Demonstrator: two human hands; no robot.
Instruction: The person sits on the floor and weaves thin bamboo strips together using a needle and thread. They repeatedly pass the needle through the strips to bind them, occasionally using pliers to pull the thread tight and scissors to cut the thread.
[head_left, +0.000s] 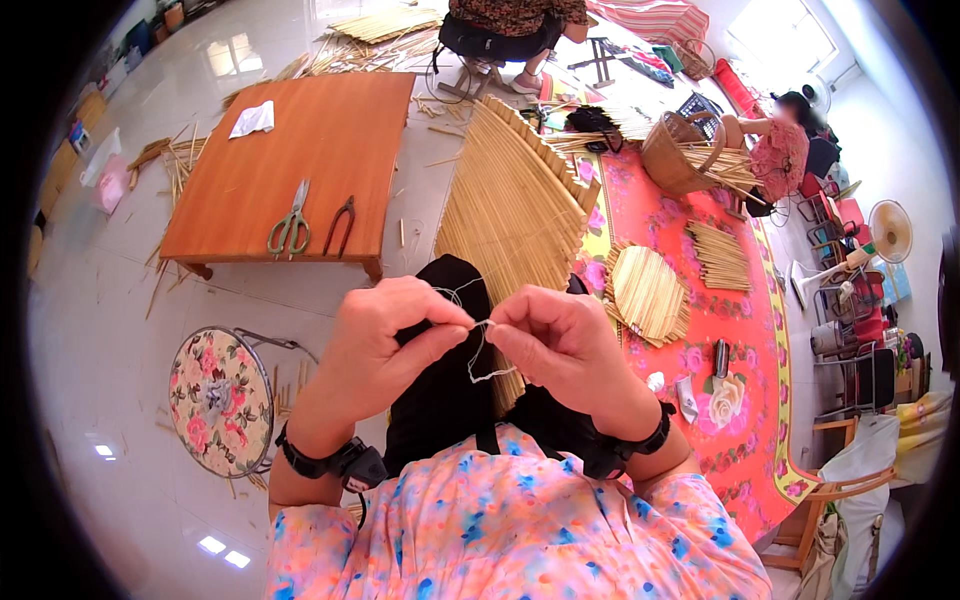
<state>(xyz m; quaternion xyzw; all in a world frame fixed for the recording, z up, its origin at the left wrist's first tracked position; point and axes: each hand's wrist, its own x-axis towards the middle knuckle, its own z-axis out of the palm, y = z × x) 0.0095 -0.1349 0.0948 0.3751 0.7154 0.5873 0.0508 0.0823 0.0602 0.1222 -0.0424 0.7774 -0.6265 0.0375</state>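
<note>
My left hand (390,335) and my right hand (555,340) meet in front of my chest, fingertips pinched together on a thin white thread (482,352) that loops down between them. Both wrists wear black bands. Behind my hands, a large woven mat of pale bamboo strips (515,200) leans across my black-trousered knee (450,290). Whether a needle sits in my fingers is too small to tell.
A low orange wooden table (300,150) at the left carries green-handled scissors (290,225), dark pliers (340,225) and a white cloth (252,120). A floral stool (220,400) stands lower left. On the red floral floor mat (720,330) lie a small woven piece (648,295) and stick bundles (720,255). Two other people sit beyond, one by a basket (680,150).
</note>
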